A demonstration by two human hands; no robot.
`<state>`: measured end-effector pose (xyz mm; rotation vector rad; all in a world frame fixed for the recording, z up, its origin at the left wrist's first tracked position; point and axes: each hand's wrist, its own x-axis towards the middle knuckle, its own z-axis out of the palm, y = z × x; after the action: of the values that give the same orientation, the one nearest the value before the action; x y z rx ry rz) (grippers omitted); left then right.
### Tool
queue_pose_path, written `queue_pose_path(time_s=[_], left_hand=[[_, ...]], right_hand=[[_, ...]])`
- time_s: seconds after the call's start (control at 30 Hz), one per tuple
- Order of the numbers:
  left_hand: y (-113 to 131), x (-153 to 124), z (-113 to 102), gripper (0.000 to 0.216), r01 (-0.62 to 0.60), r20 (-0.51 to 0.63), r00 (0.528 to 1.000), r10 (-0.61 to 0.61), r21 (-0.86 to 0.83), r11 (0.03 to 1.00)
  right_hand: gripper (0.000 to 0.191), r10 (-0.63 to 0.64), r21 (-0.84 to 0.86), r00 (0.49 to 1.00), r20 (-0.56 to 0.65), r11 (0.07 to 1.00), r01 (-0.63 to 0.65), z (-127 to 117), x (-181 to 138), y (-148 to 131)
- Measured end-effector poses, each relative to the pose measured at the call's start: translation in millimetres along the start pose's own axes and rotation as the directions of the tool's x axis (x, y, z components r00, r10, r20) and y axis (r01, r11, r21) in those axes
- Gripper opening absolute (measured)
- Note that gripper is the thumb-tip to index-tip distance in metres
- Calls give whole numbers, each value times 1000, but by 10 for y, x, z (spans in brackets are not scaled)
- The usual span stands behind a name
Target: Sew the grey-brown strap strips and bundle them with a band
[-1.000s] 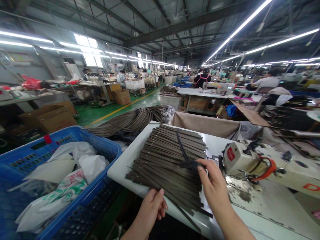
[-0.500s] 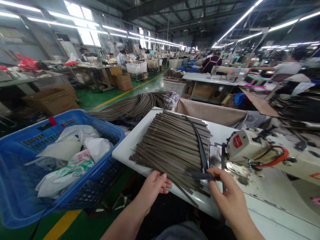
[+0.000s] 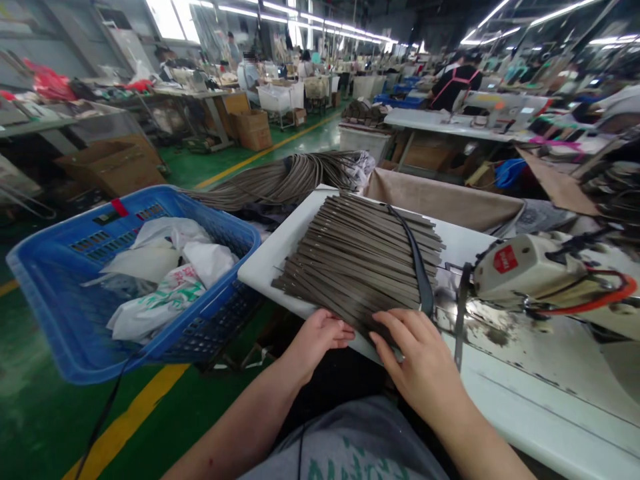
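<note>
A wide layer of grey-brown fabric strips (image 3: 345, 250) lies side by side on the white table. Across their right part runs a curved black strap (image 3: 417, 257), its near end passing behind my right hand. My right hand (image 3: 417, 353) rests palm down on the near right strips, fingers apart, thumb toward the left. At the near edge of the layer, my left hand (image 3: 320, 340) lies with its fingers loosely stretched, touching or just beside the closest strips. No object shows in its fingers.
To the right stands a sewing machine (image 3: 530, 267), with a grey strip (image 3: 463, 313) hanging upright beside its head. A blue basket (image 3: 55, 267) holding white plastic bags (image 3: 160, 300) is at the left. Behind the table are a bundle of long strips (image 3: 280, 177) and a fabric-lined bin (image 3: 445, 200).
My right hand has let go of the dark strap end and moved left, flat onto the strips. My left hand stays near the strips' front edge. The view has tilted down and turned left.
</note>
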<state>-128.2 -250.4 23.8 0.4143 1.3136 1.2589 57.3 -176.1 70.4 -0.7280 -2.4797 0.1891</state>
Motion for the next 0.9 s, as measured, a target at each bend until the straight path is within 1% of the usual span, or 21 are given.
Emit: queue_pose_path(time_s=[0.07,0.13,0.23,0.3,0.43,0.53,0.6,0.73,0.9], left_hand=[[2,-27,6,20,-13,13,1000,13,-14,1000],[-8,-44,5,20,-28,26,999,29,-36,999],[-28,-56,-6,19,-31,28,999,33,-63,998],[-35,-65,-14,19,-28,24,999,31,-88,996],[-48,-96,-17,23,-32,29,999,38,-201,979],[-81,-113,3,34,-46,22,998,55,-286,957],[-114,-115,27,43,-77,4,997,83,-319,945],[-180,-103,75,50,-147,-43,989,141,-336,930],[-231,-85,94,50,-174,-89,984,153,-325,930]], right_hand=[[30,-23,-69,994,104,997,31,147,3,-30],[38,-63,-158,983,174,983,91,262,-12,-39],[38,-113,-246,965,235,954,172,366,-40,-35],[38,-120,-285,966,229,941,184,403,-56,-35],[40,-78,-375,983,166,917,136,451,-93,-47],[37,-109,-383,982,156,909,162,489,-131,-53],[35,-131,-369,980,151,912,179,512,-153,-59],[32,-101,-365,985,138,919,145,536,-160,-81],[29,-129,-347,983,130,923,167,555,-159,-86]])
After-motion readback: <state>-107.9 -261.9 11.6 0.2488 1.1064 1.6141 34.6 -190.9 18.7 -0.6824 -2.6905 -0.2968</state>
